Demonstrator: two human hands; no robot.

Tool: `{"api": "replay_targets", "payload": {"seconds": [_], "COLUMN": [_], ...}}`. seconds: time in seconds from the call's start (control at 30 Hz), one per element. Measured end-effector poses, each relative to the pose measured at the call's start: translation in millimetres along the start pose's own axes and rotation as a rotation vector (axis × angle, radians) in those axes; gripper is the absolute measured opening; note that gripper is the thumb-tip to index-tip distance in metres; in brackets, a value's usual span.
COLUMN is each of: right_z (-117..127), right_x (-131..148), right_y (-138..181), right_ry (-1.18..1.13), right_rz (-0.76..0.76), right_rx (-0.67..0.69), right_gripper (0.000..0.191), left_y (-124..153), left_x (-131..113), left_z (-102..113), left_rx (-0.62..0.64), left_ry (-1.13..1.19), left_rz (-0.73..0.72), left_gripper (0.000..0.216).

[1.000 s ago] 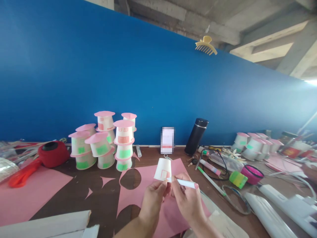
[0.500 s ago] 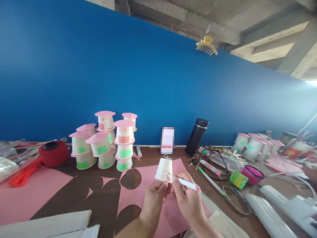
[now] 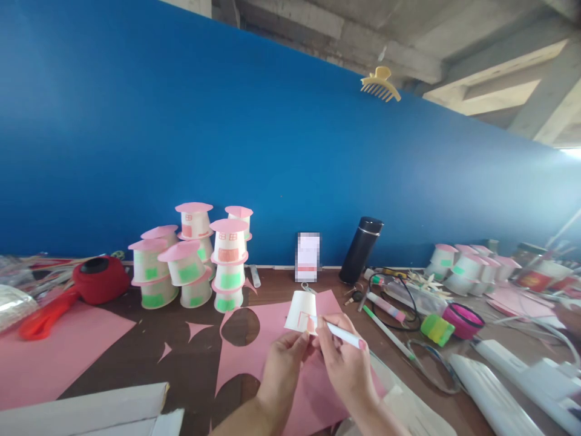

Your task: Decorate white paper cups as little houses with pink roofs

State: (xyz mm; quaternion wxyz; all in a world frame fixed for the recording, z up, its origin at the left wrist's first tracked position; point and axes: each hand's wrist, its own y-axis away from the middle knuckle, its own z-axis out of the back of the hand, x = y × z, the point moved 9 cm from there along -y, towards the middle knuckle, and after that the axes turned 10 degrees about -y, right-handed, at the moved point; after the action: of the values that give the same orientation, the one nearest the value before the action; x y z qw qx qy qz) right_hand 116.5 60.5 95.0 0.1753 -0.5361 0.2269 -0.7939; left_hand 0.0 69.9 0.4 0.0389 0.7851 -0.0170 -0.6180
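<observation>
A white paper cup (image 3: 298, 306), turned upside down and tilted, is pinched near its rim by my left hand (image 3: 284, 357). Red lines on its side outline a box, partly coloured in. My right hand (image 3: 344, 357) grips a white marker pen (image 3: 345, 335) with a pink end, its tip against the cup's drawing. Both hands are over a pink paper sheet (image 3: 263, 336) with round holes cut from it. To the left stand stacked paper cups (image 3: 229, 248) with pink paper discs on top; some bear red windows and doors, others green patches.
A black flask (image 3: 362, 250) and a blurred-out upright object (image 3: 307, 257) stand by the blue partition (image 3: 272, 151). A green-ended pen (image 3: 388, 332), cables and a power strip (image 3: 531, 381) lie right. A red tape measure-like object (image 3: 100, 280) and white cardboard (image 3: 86, 412) are left.
The marker tip has shifted slightly on the cup, and the red colouring shows a little differently. Both hands keep their hold; the view has moved slightly.
</observation>
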Motion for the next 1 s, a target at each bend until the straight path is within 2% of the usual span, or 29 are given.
{"api": "replay_targets", "payload": {"seconds": [0.37, 0.5, 0.77, 1.0], "right_z": [-6.5, -8.5, -8.9, -5.8], "right_x": [-3.6, -5.4, -2.6, -4.4], "right_y": [0.6, 0.7, 0.6, 0.9], "right_ry": [-0.032, -0.043, -0.021, 0.008], "right_rz": [-0.070, -0.088, -0.083, -0.065], "right_rx": [0.089, 0.114, 0.106, 0.064], "right_gripper": [0.026, 0.026, 0.027, 0.023], "left_y": [4.7, 4.4, 2.2, 4.0], "left_x": [-3.9, -2.4, 0.8, -7.4], "left_z": [4.8, 3.5, 5.6, 1.5], "left_rx": [-0.045, -0.043, -0.037, -0.026], "left_ry": [-0.087, -0.052, -0.050, -0.008], "left_rz": [0.054, 0.062, 0.032, 0.013], "left_gripper": [0.048, 0.047, 0.044, 0.044]}}
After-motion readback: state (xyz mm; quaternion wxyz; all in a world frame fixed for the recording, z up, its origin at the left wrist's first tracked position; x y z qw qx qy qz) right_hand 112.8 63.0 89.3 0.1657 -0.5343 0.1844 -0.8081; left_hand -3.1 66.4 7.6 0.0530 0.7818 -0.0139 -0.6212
